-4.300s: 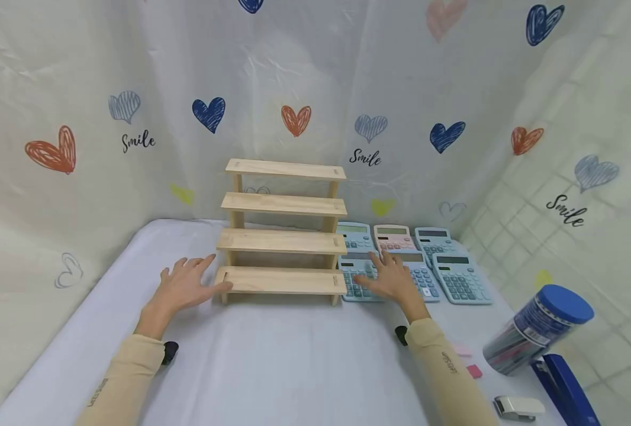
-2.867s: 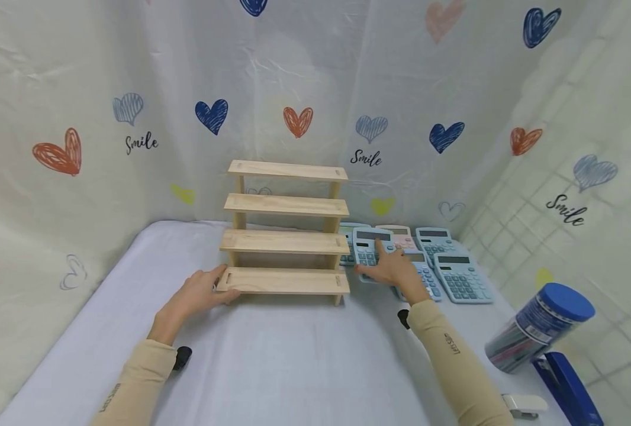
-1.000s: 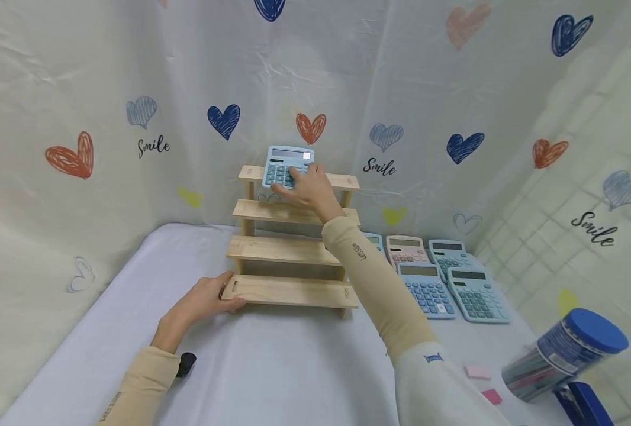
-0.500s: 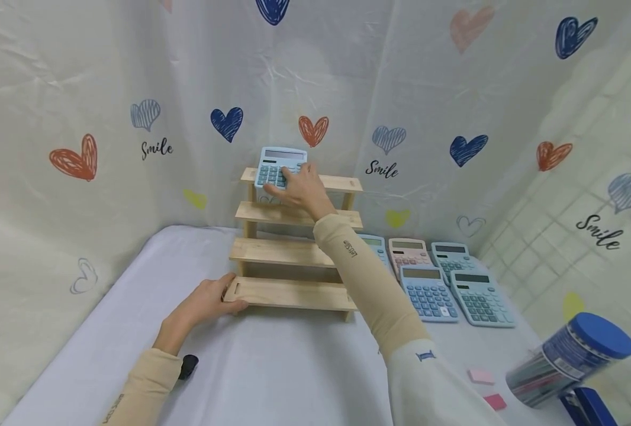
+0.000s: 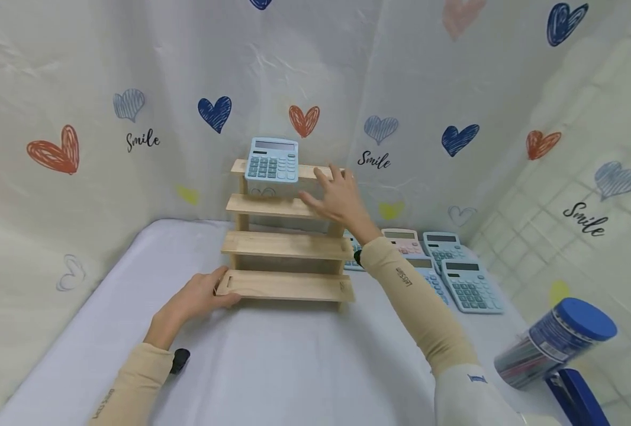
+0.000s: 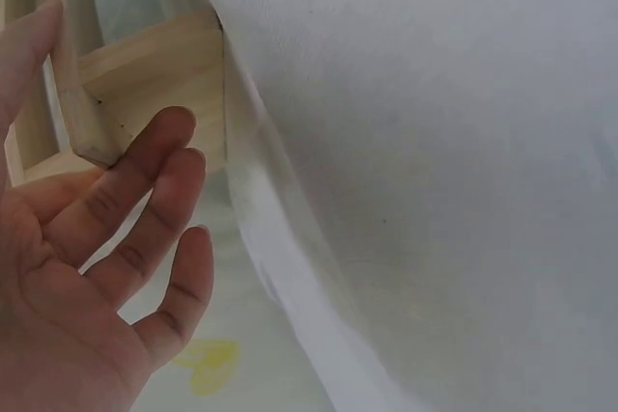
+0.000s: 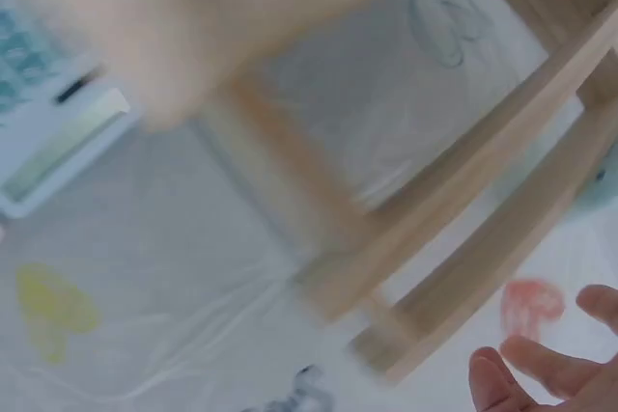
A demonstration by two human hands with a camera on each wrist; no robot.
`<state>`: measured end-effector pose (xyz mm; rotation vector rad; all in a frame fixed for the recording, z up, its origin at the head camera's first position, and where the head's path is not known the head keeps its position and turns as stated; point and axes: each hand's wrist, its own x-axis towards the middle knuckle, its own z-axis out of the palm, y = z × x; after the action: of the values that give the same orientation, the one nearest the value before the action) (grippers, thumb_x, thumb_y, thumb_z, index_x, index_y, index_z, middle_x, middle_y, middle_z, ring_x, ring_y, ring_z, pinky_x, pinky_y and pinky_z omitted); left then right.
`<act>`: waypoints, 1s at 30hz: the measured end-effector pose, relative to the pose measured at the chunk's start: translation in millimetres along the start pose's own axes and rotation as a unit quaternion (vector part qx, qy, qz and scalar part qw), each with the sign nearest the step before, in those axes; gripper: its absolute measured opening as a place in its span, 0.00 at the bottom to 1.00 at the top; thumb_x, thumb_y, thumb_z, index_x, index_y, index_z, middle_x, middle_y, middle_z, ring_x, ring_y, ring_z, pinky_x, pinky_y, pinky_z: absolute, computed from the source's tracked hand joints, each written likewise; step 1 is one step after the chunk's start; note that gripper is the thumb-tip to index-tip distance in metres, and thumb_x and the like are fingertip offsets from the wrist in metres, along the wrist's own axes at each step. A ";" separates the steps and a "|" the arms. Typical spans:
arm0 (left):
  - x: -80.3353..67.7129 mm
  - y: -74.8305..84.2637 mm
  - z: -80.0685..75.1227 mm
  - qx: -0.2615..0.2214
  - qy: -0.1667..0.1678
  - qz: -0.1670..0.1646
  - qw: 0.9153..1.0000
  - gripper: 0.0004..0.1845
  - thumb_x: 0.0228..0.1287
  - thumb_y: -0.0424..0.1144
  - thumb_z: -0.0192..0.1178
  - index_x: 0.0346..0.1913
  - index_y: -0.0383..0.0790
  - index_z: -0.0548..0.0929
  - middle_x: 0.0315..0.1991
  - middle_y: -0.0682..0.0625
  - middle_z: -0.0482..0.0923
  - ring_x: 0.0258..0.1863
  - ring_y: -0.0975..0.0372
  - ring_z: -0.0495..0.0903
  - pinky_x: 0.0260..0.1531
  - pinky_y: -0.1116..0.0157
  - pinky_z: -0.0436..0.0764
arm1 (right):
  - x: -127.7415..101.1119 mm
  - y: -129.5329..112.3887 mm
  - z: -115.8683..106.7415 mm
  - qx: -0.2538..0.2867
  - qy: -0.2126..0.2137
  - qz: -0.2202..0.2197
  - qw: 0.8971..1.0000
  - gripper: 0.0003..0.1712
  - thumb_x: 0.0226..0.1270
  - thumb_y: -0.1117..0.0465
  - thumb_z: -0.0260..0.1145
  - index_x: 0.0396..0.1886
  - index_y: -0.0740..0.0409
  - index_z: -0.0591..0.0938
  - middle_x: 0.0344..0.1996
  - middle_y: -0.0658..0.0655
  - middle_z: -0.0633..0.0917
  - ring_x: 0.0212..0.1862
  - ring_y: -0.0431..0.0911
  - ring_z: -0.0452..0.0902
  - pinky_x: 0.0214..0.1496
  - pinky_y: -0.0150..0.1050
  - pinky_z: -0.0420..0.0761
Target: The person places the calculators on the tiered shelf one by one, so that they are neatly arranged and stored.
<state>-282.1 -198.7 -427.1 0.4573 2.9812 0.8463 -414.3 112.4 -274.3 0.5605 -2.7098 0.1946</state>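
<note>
Left hand (image 5: pixel 198 299): fingers relaxed against left end of bottom step of wooden rack (image 5: pixel 286 242), steadying it, gripping nothing. Blue calculator (image 5: pixel 271 160): propped on top step, left side, free of both hands. Right hand (image 5: pixel 339 201): fingers spread, empty, just right of calculator. Remaining calculators (image 5: pixel 454 269): flat on table, right of rack.
Step judged: 1 calculator shelved. Next move likely calls for reaching right and down to another calculator.
</note>
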 end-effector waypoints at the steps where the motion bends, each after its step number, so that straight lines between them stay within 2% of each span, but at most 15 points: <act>1: 0.2 -0.4 -1.1 0.001 -0.001 -0.001 1.000 0.38 0.63 0.59 0.66 0.65 0.34 0.70 0.43 0.41 0.82 0.39 0.55 0.77 0.42 0.55 0.78 | -7.3 7.8 -0.5 0.013 0.008 0.000 1.000 0.47 0.69 0.28 0.51 0.78 0.51 0.63 0.76 0.69 0.60 0.75 0.66 0.55 0.74 0.62 0.59; 5: 0.8 -1.8 -3.0 0.002 -0.009 0.001 1.000 0.38 0.63 0.59 0.66 0.64 0.34 0.70 0.40 0.43 0.81 0.38 0.56 0.76 0.41 0.56 0.77 | -42.2 41.8 -0.3 0.048 0.015 0.029 0.998 0.44 0.71 0.31 0.51 0.78 0.52 0.61 0.75 0.69 0.60 0.75 0.68 0.54 0.71 0.66 0.61; 10: 0.3 -2.5 -2.7 0.007 -0.009 0.004 1.000 0.37 0.63 0.59 0.66 0.63 0.34 0.70 0.38 0.44 0.80 0.37 0.56 0.75 0.40 0.56 0.76 | -87.3 87.9 8.0 0.028 -0.011 0.100 0.995 0.45 0.73 0.31 0.49 0.79 0.53 0.59 0.75 0.70 0.60 0.74 0.71 0.55 0.71 0.69 0.61; 13: -0.8 -2.0 -3.5 0.008 -0.006 0.006 1.000 0.35 0.63 0.58 0.67 0.62 0.34 0.71 0.37 0.45 0.80 0.36 0.56 0.75 0.40 0.56 0.76 | -110.4 114.3 16.2 0.018 -0.043 0.139 0.989 0.46 0.73 0.30 0.48 0.80 0.54 0.57 0.75 0.72 0.59 0.73 0.74 0.55 0.71 0.70 0.59; 17: -0.9 -0.4 -5.4 0.007 -0.006 0.007 1.000 0.34 0.64 0.57 0.66 0.60 0.35 0.71 0.36 0.46 0.79 0.35 0.57 0.74 0.38 0.59 0.74 | -138.1 144.3 26.7 0.010 -0.097 0.162 0.982 0.47 0.74 0.30 0.46 0.80 0.56 0.56 0.75 0.76 0.57 0.72 0.78 0.53 0.72 0.72 0.55; 23: 1.0 -0.3 -3.9 0.007 -0.007 0.013 1.000 0.34 0.64 0.59 0.66 0.59 0.35 0.71 0.33 0.48 0.76 0.34 0.57 0.72 0.36 0.60 0.72 | -171.8 176.7 41.0 0.001 -0.167 0.192 0.967 0.49 0.72 0.29 0.48 0.78 0.60 0.58 0.72 0.83 0.57 0.70 0.83 0.53 0.67 0.76 0.58; 30: 0.3 0.9 -0.7 0.002 -0.005 0.025 1.000 0.32 0.64 0.58 0.66 0.56 0.35 0.72 0.30 0.49 0.73 0.33 0.58 0.72 0.35 0.61 0.71 | -195.3 192.4 47.9 0.018 -0.224 0.225 0.948 0.53 0.70 0.27 0.50 0.78 0.61 0.57 0.72 0.86 0.51 0.67 0.86 0.52 0.61 0.79 0.62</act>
<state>-282.2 -198.3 -426.0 0.5356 2.9754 0.8400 -341.2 347.6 -404.0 -0.0285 -3.2526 0.2595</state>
